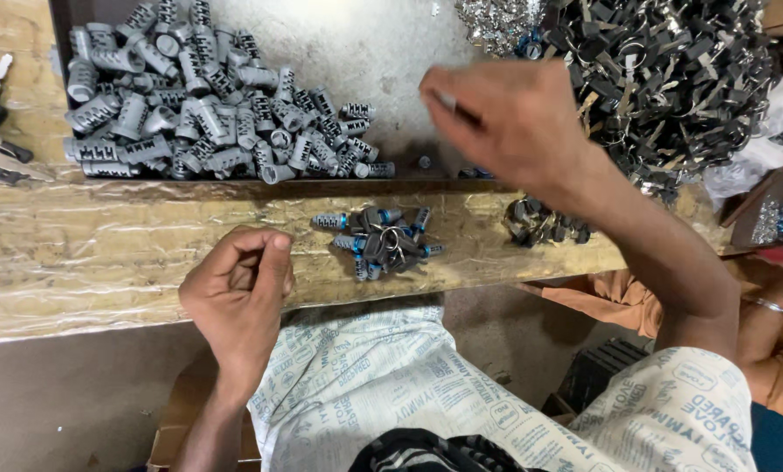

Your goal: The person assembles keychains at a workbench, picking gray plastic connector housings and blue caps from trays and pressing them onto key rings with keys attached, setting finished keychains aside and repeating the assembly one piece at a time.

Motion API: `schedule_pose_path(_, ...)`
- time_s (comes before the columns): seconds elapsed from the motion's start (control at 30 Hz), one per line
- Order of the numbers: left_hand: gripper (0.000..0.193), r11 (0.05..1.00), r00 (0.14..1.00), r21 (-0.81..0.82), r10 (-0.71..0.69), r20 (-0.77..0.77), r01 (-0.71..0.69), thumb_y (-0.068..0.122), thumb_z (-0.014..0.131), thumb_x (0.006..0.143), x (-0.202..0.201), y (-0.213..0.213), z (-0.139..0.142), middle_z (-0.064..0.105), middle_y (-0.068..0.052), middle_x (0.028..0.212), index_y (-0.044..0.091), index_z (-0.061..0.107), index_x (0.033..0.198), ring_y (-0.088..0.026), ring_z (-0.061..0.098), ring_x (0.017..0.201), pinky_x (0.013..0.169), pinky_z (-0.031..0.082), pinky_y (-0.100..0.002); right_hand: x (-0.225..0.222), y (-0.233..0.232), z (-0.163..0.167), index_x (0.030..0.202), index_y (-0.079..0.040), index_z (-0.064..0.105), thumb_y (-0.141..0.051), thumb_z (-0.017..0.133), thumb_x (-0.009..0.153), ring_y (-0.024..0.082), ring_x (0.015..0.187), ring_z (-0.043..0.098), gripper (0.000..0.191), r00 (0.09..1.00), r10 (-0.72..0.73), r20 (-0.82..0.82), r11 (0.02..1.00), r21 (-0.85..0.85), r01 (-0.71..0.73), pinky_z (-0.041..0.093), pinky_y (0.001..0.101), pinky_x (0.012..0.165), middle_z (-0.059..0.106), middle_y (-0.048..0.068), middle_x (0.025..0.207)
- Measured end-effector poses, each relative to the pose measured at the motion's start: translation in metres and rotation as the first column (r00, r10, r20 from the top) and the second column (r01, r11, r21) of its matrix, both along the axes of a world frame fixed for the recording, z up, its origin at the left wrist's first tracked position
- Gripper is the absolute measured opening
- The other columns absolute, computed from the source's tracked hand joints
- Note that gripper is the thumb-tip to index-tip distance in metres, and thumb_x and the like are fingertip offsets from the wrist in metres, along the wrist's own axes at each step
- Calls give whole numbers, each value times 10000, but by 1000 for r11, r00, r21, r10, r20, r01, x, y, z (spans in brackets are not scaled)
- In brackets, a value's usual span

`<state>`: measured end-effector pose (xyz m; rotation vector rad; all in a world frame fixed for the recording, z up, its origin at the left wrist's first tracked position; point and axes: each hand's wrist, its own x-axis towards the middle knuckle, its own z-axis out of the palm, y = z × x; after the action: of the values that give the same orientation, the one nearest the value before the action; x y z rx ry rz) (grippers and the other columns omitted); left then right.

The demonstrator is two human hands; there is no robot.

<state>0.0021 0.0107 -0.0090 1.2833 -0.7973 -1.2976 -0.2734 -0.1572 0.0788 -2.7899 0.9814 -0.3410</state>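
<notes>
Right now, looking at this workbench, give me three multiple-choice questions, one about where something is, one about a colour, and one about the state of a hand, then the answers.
1. Where does the big heap of grey lock cylinders lie?
A. upper left, on the grey tray
B. in the person's lap
C. under the right hand

2. What colour are the tips of the parts in the small pile on the wooden board?
A. red
B. blue
C. yellow

3. How is the left hand?
A. spread flat on the board
B. gripping a pair of pliers
C. loosely curled, fingertips drawn together

Answers: 1 A, the heap fills the tray's upper left. 2 B, blue ends show on several pieces. 3 C, its fingers curl inward over the board's near edge, while the right hand is raised near the mass of black keys.
</notes>
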Motion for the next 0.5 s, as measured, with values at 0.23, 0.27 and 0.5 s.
schedule_pose_path(0.23,85,996,983,-13,-88,160,92,47,634,1062,-3,-11,1,569,33,772,-8,662,1004,-7,427,642,539,334,-186,-11,-44,-24,1041,-21,778,-62,760,1029,275,811,687,46,970,-234,-68,962,-162,221,537,383,737,720,122,898)
schedule_pose_path(0.27,77,995,980,-44,-85,178,94,46,636,1058,-3,-12,1,582,30,793,-8,660,1008,-5,434,647,542,337,-185,-7,-47,-27,1048,-15,774,-54,756,1026,289,847,697,48,970,-238,-49,960,-165,227,542,388,760,728,129,937)
schedule_pose_path(0.5,48,996,988,-33,-82,127,87,36,654,1012,4,-14,1,612,8,825,-8,658,992,-2,455,630,519,340,-187,33,-80,-48,1089,-10,754,-76,784,986,244,811,707,126,973,-150,174,987,-27,157,560,351,734,747,108,993)
